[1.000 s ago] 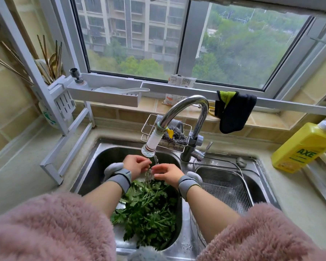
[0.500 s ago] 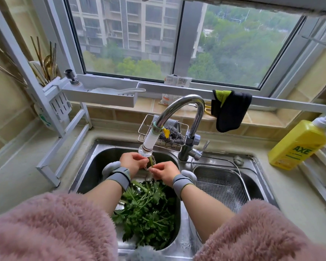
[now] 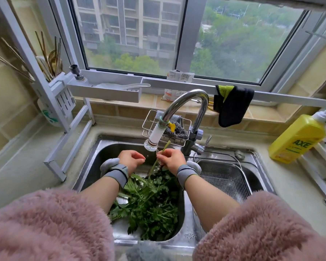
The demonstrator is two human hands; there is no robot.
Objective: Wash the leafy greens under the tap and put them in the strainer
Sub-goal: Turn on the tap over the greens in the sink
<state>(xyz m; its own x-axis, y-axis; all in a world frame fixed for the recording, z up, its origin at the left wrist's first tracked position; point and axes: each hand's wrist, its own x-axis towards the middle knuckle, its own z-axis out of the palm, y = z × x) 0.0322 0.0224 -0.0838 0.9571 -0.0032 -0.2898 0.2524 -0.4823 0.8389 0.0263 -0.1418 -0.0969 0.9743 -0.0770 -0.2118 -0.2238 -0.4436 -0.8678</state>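
Steel, dull and wet, forms the sink (image 3: 94, 166), a left bowl with rounded corners beside a smaller right bowl. In the head view, a heap of leafy greens (image 3: 151, 208), frilled dark leaves on thin pale stalks, fills the left bowl's near half. The right hand (image 3: 170, 158) pinches one long stem (image 3: 156, 162) between curled fingers, holding it in the thin stream under the tap (image 3: 184, 104), a curved chrome pipe ending in a white plastic nozzle. The stem's cut end pokes up past the fingers; its lower end hangs into the heap. The left hand (image 3: 131, 160) hovers just beside it, fingers loosely curled, holding nothing. Both wrists wear grey padded bands, and fluffy pink sleeves fill the bottom of the picture. The strainer (image 3: 224, 178), a fine wire-mesh basket with a steel rim, sits in the right bowl with no greens visible in it. A yellow soap bottle (image 3: 297, 138) stands on the counter at right, and a dark cloth (image 3: 231, 106) hangs from the white rail behind the tap.
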